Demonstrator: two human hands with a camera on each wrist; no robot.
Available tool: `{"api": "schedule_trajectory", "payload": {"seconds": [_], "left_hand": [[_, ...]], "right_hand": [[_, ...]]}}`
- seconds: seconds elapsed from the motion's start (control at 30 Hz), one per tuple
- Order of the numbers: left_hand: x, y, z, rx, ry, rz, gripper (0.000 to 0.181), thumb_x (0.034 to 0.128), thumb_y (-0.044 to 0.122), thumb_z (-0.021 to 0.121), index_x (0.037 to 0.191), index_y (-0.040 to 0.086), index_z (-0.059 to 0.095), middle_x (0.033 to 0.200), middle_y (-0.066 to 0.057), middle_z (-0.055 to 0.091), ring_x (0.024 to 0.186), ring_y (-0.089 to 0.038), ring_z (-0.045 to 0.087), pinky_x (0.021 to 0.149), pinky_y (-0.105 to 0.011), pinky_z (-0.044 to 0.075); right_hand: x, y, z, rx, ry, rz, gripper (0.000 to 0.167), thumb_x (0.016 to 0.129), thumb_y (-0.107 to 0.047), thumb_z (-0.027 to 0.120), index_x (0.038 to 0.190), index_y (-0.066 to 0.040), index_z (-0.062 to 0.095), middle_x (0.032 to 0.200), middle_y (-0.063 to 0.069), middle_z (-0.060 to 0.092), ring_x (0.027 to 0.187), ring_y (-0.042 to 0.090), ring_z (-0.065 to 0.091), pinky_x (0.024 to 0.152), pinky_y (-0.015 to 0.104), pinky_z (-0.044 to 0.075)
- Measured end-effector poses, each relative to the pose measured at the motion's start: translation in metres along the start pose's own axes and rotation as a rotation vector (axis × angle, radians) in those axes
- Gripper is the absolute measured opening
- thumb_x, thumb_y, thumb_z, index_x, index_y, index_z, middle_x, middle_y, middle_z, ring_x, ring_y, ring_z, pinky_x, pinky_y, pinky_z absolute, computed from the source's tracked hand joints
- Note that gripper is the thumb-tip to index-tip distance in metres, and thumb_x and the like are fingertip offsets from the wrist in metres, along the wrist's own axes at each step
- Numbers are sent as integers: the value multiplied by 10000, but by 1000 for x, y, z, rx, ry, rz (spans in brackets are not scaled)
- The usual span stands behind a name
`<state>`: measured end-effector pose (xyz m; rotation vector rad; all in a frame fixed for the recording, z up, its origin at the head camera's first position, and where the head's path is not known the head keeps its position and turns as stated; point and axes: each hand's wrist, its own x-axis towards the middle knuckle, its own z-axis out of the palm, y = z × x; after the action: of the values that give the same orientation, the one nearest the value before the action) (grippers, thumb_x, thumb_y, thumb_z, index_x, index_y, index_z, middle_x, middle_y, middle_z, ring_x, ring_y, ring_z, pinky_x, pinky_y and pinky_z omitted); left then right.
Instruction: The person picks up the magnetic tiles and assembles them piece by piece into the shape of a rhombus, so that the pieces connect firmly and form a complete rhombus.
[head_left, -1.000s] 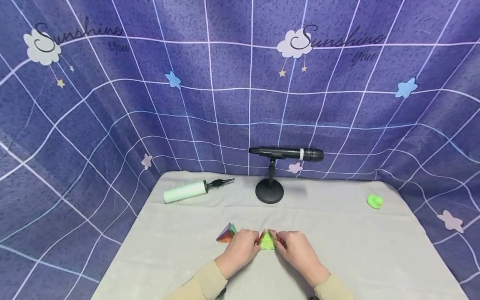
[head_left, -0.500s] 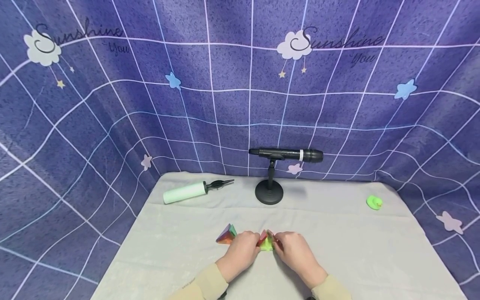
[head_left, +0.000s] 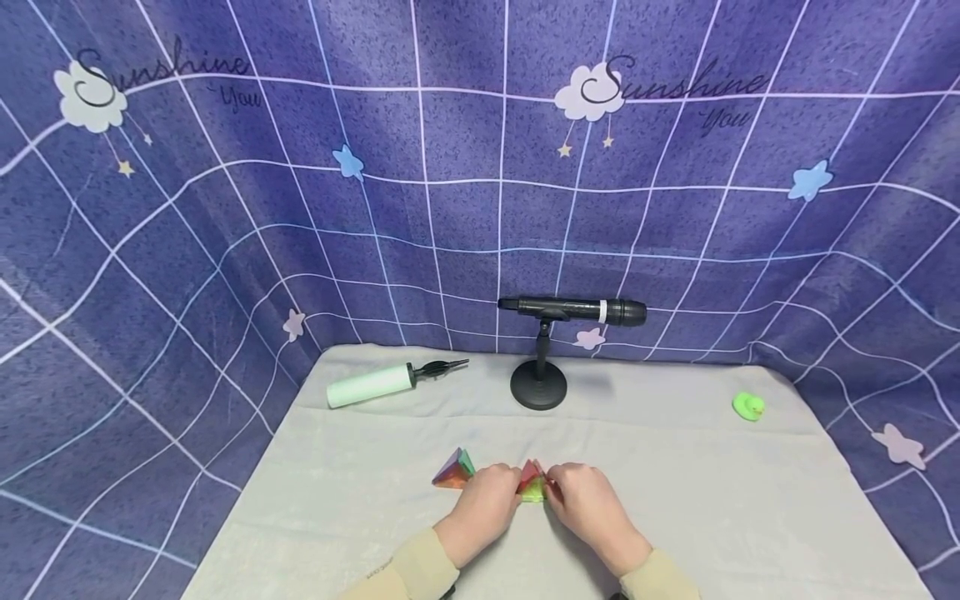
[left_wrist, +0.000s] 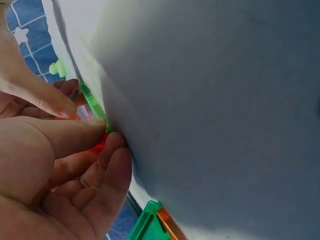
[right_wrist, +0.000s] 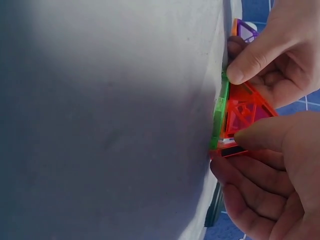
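Observation:
Between the two hands, low over the white cloth, is a small form of see-through magnetic tiles. A lime-green tile [head_left: 533, 495] lies at its bottom, with red triangular tiles [head_left: 531, 472] leaning up from it. My left hand [head_left: 486, 496] pinches the form's left corner between thumb and fingers. At the right corner, my right hand [head_left: 591, 500] does likewise; the right wrist view shows its thumb against the red triangle [right_wrist: 245, 112] beside the green edge [right_wrist: 219, 117]. The fingers hide parts of the tiles. A second pyramid [head_left: 454, 471] of purple, orange and teal tiles stands just left.
A black microphone [head_left: 577, 308] lies across a round-based stand [head_left: 538, 386] at the back. Left of it rests a pale green hand pump [head_left: 371, 386]. A green toy duck [head_left: 748, 406] sits at the far right. A blue patterned curtain [head_left: 465, 208] rises behind the table.
The red tiles have tilted inward over the lime-green tile, their tips drawing together, so less green shows. Both hands have shifted only slightly. The other pyramid stays put.

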<state>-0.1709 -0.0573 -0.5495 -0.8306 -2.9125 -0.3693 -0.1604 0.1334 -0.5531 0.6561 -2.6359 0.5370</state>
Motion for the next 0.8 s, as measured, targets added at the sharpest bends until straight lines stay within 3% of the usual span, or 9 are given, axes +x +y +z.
{"api": "schedule_trajectory", "payload": {"seconds": [0.17,0.3,0.5,0.8], "left_hand": [[0,0,1,-20,3,-5,165,849,158,854,913,92,717,749,5,614,641,-148,616,582,-323,507],[-1,-3,5,-32,24,5,178,843,149,854,926,90,709,754,11,605,634,-135,605,575,-306,503],[0,-5,6,-49,32,9,181,837,142,855,905,98,693,755,21,603,637,-121,601,573,-295,500],[0,-13,-4,-177,-25,9,195,781,13,747,753,139,601,662,71,495,584,-89,473,546,-293,420]], "right_hand": [[0,0,0,13,-2,20,290,826,-67,841,695,-184,611,610,-117,499,541,28,416,510,288,419],[-2,0,0,38,22,35,166,809,-64,851,791,-133,702,678,-87,579,583,28,478,546,289,462],[-6,2,-1,69,27,60,121,816,-102,844,879,-121,742,782,-46,673,662,48,587,620,312,526],[-6,14,-6,176,-103,130,223,825,11,727,996,-128,763,923,-40,722,869,116,687,798,380,567]]}}
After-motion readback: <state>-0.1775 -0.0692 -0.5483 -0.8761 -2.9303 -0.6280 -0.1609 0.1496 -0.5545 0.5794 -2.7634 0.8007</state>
